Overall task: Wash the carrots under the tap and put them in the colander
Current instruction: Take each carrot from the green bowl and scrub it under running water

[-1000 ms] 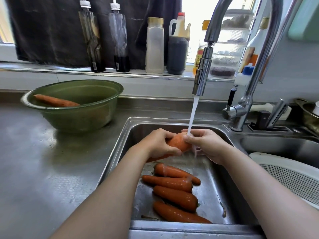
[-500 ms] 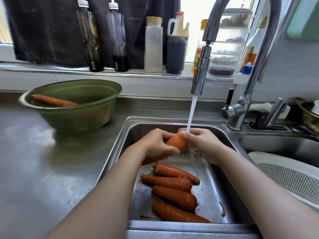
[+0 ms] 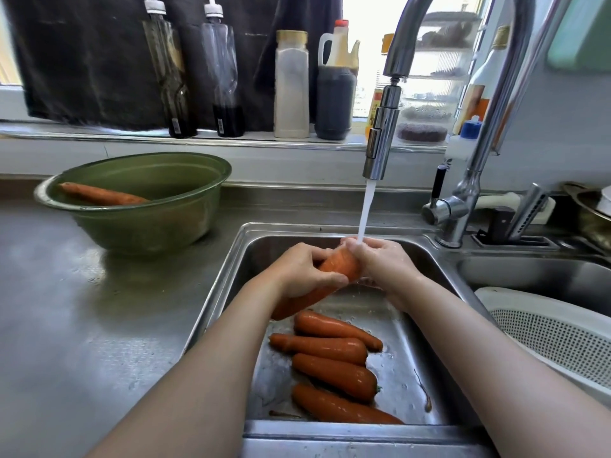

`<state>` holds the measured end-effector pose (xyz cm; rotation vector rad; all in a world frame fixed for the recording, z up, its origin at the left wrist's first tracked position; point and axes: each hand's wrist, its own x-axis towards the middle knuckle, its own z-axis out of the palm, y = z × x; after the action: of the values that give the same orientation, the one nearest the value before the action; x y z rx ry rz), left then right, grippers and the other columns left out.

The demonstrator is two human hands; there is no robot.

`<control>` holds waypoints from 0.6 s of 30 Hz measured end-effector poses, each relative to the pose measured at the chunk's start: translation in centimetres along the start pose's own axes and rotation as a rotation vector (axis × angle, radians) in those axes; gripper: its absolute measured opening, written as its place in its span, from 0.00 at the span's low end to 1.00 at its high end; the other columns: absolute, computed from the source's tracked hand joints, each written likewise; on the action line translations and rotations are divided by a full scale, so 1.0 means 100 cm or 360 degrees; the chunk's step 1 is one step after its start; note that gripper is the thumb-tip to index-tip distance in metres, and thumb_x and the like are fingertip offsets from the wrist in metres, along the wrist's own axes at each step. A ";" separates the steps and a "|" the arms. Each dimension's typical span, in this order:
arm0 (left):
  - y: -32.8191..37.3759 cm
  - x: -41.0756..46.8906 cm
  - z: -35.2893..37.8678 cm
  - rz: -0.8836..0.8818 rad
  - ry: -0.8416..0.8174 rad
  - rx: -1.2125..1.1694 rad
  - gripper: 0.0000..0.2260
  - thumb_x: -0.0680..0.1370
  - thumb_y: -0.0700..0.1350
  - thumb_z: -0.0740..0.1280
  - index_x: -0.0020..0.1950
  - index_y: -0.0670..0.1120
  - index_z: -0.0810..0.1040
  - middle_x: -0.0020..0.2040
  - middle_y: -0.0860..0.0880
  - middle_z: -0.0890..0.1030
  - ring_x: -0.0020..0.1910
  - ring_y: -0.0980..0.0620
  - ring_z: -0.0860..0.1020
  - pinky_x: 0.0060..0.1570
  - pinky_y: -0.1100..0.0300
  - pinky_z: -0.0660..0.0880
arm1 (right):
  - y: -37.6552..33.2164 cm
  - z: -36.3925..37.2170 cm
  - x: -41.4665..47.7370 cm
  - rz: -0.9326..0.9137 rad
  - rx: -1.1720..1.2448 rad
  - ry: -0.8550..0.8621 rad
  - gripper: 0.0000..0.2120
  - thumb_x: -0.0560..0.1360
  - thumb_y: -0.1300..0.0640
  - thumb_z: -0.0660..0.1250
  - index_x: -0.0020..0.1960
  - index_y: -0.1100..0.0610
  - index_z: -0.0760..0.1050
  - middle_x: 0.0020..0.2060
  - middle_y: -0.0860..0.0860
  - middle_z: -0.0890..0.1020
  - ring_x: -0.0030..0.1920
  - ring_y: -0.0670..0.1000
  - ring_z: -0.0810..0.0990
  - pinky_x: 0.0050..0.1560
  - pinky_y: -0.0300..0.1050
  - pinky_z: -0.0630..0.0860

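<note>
Carrot [image 3: 340,266] tilted steeper vs earlier; L hand [image 3: 297,272], R hand [image 3: 383,262] still clamp it.

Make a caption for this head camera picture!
Left hand and right hand hold a carrot under the tap; four carrots lie in the sink.

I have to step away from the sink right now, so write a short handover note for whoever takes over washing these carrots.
Left hand and right hand both grip one carrot under the running tap.
Four carrots lie on the sink floor; another carrot sits in the green bowl on the counter.
The white colander at right shows no carrot in its visible part.
Left: finish this carrot, wash the rest, move all to the colander.
</note>
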<state>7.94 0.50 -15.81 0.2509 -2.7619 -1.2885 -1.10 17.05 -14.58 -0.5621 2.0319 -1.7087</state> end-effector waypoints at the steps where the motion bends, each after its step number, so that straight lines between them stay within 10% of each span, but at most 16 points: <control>1: -0.002 0.000 0.000 -0.0005 0.0001 -0.0003 0.22 0.72 0.59 0.77 0.65 0.59 0.83 0.51 0.56 0.86 0.53 0.52 0.83 0.62 0.44 0.79 | -0.001 0.000 -0.001 0.0000 -0.0047 0.0003 0.10 0.81 0.48 0.70 0.60 0.50 0.83 0.55 0.55 0.85 0.50 0.57 0.86 0.43 0.47 0.85; 6: -0.005 -0.003 -0.002 -0.0046 -0.0036 0.0040 0.24 0.71 0.59 0.78 0.66 0.58 0.82 0.54 0.56 0.85 0.55 0.53 0.83 0.62 0.47 0.79 | -0.003 -0.016 -0.006 0.0176 0.0023 -0.0443 0.14 0.84 0.58 0.66 0.69 0.53 0.78 0.58 0.58 0.84 0.48 0.56 0.88 0.42 0.47 0.83; 12: 0.006 -0.003 0.001 -0.0009 -0.0042 0.0070 0.21 0.73 0.57 0.78 0.65 0.56 0.82 0.53 0.54 0.86 0.52 0.53 0.83 0.61 0.48 0.80 | 0.002 -0.003 -0.002 0.0008 -0.0154 0.0004 0.07 0.80 0.49 0.71 0.56 0.49 0.84 0.52 0.53 0.86 0.48 0.56 0.86 0.36 0.44 0.82; 18: -0.002 -0.005 -0.003 -0.0044 -0.0064 0.0088 0.26 0.72 0.56 0.79 0.69 0.56 0.81 0.57 0.55 0.85 0.55 0.54 0.82 0.62 0.49 0.79 | -0.001 -0.021 -0.004 0.0184 -0.0093 -0.0450 0.12 0.83 0.59 0.67 0.64 0.48 0.81 0.52 0.55 0.86 0.43 0.52 0.85 0.42 0.46 0.80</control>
<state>8.51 0.22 -15.74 0.2711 -2.8404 -1.2378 -1.97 18.94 -14.16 -0.6517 1.8788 -1.4192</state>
